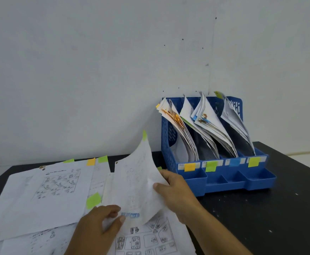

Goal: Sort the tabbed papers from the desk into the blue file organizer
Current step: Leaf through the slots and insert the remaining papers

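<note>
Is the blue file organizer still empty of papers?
No, the blue file organizer already holds leaning stacks of papers in all four of its slots.

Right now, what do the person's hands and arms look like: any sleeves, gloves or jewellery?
Both are bare. The left hand and right hand wear no gloves, and no rings or watch show. Both forearms are uncovered down to the bottom edge of the picture, so no sleeve is in view. The nails are short and unpainted.
</note>
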